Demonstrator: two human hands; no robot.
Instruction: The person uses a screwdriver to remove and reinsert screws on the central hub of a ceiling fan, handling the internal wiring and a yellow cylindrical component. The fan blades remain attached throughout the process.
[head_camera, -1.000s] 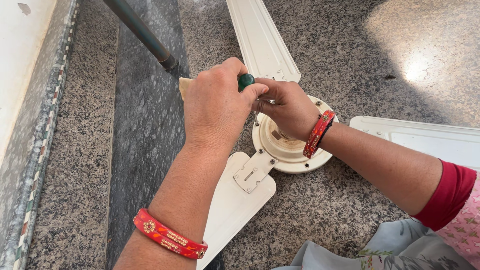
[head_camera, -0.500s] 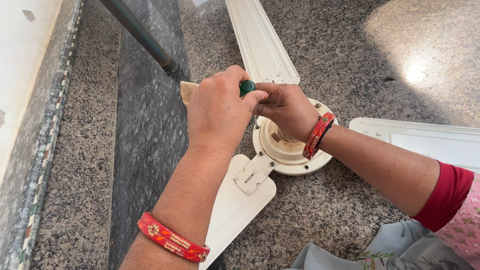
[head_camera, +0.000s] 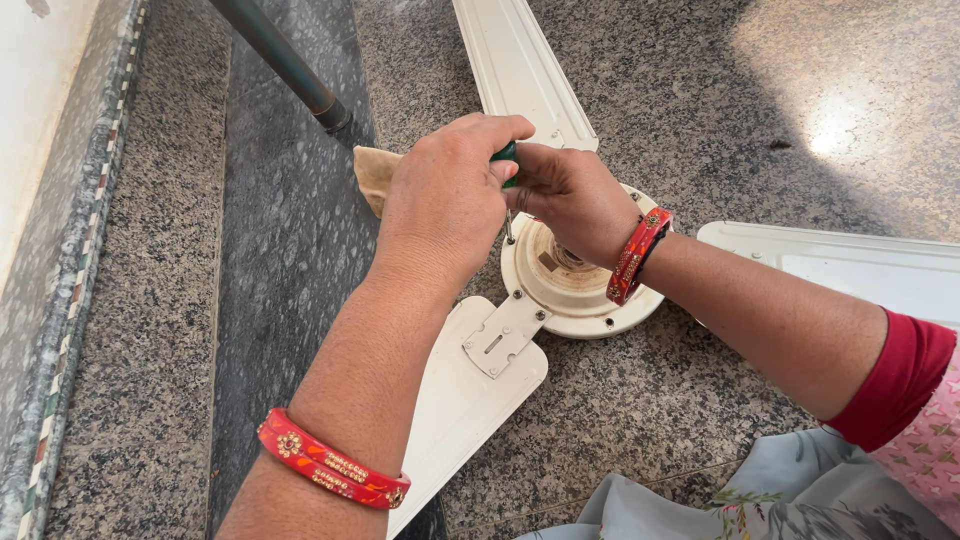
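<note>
A cream ceiling fan lies on a granite floor, its round motor hub (head_camera: 580, 290) in the middle with three blades spreading out. My left hand (head_camera: 445, 195) is closed around the green handle of a screwdriver (head_camera: 507, 160), whose metal shaft points down onto the hub's near rim. My right hand (head_camera: 570, 195) rests on top of the hub and pinches the screwdriver near the handle. Both wrists wear red bangles. The nearest blade (head_camera: 455, 400) joins the hub by a metal bracket (head_camera: 500, 335).
A second blade (head_camera: 520, 70) runs away at the top, a third (head_camera: 850, 265) to the right. A dark pipe (head_camera: 285, 65) slants down to the floor at upper left. A tan cloth (head_camera: 375, 175) lies behind my left hand. A wall skirting runs along the left.
Both hands stay on the screwdriver over the hub. My left forearm has shifted slightly right in view; the grip looks the same.
</note>
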